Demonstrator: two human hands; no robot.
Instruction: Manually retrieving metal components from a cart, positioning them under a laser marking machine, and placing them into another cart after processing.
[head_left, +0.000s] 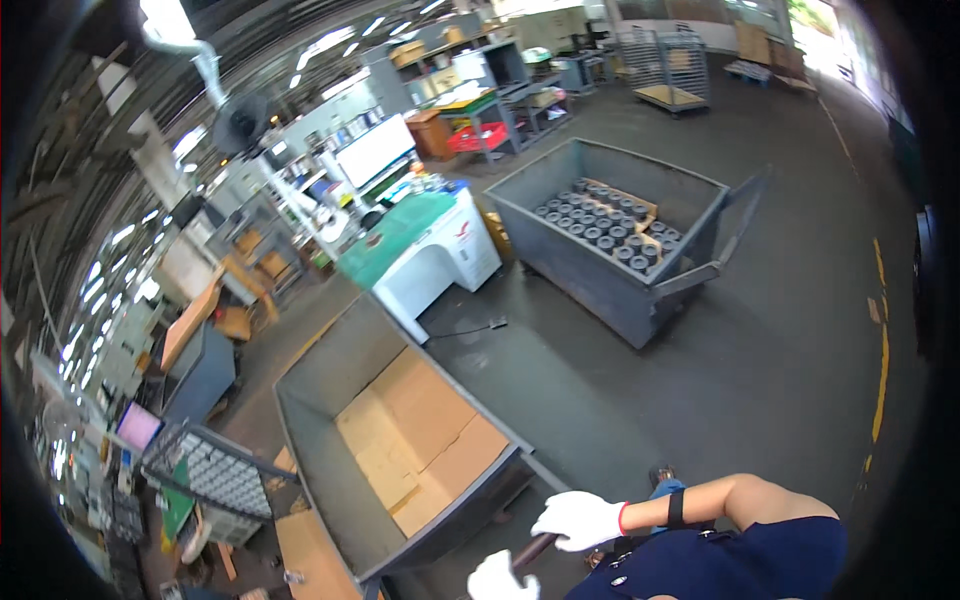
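Both of my hands wear white gloves and are closed round the dark push handle (535,551) of a grey metal cart. My right hand (580,521) grips it at the end nearer the cart's right side bar. At the lower edge, my left hand (503,578) wraps the other end and is partly cut off. The open-topped cart (315,455) stands ahead and to the left of me. Flat brown cardboard (455,425) lines its floor, and nothing else shows inside.
Ahead, a second grey cart (590,290) holds rows of dark cylindrical parts (605,230). Between the carts stands a white bench with a green top (400,235). A wire-sided trolley (670,97) stands far off. A yellow line (883,340) runs along the floor at right.
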